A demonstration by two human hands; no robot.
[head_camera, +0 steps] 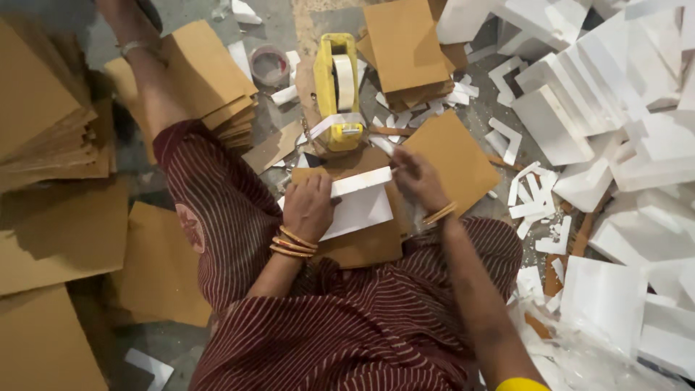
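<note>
I sit on the floor with a white foam block (360, 206) lying on a brown cardboard sheet (362, 246) in my lap. My left hand (308, 206) presses down on the block's left end. At the block's right end my right hand (418, 179) pinches its upper edge. Both wrists carry orange bangles. A yellow tape dispenser (337, 90) with a white roll stands just beyond the block, a strip of tape hanging from its cutter.
Stacks of brown cardboard sheets (210, 72) lie to the left and another stack (409, 51) at the top. White foam pieces (615, 123) are heaped on the right. A roll of clear tape (268, 65) sits near the dispenser. Foam scraps (532, 195) litter the floor.
</note>
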